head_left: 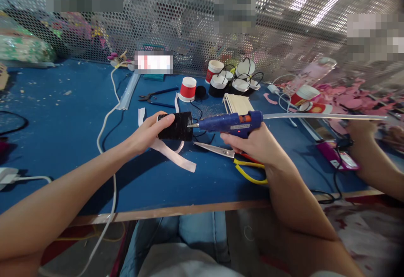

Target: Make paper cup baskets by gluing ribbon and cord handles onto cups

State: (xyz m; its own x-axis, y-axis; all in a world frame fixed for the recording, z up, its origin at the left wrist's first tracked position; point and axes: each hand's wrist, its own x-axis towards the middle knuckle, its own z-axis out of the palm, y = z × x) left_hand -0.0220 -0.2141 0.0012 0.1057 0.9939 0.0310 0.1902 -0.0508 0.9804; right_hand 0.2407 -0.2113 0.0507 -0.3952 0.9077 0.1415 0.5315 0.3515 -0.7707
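I hold the black cylinder [176, 129] just toward 9 o'clock of view centre, gripped by my left hand [148, 132]. At its 3 o'clock, my right hand [255, 144] grips the glue gun [217, 123]. Judged step: gluing. Next move calls for steady nozzle [195, 125] alignment.

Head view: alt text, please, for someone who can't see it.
A person's left hand holds a black cylinder sideways while the right hand points a blue glue gun at it. Scissors and pliers lie nearby on a blue table, with a red-and-white cup and a cluster of other cups beyond.
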